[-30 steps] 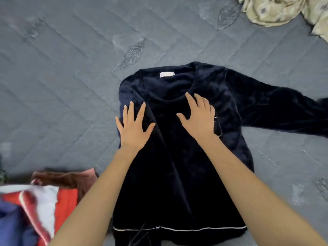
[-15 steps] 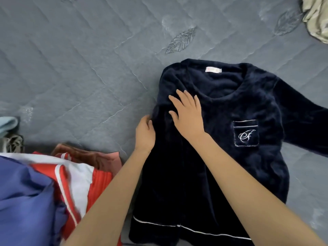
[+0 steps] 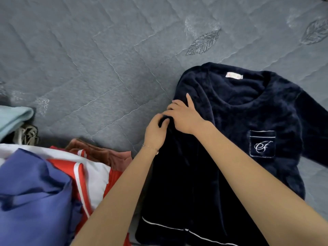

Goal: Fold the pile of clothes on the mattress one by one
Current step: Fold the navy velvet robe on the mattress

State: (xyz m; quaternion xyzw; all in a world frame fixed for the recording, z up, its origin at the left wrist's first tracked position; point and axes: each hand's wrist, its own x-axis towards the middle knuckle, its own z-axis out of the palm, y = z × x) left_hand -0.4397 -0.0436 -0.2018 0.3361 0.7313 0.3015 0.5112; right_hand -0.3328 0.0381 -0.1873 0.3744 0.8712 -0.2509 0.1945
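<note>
The scene is taken from one wide-angle camera worn on the head, aimed forward and steeply down at the mattress (image 3: 88, 68). Everything is seen from close by: the navy top (image 3: 230, 118) is framed at lower right, the pile of clothes (image 3: 35, 183) at lower left, and the forearms (image 3: 248, 174) are seen entering from the bottom edge.

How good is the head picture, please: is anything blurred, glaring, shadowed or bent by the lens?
Head view: soft, even light, no glare; the navy top is so dark its folds barely show around the left hand and right hand; the mattress quilting lines bow, wide-angle distortion; the clothes pile at the lower left looks slightly soft.
</note>
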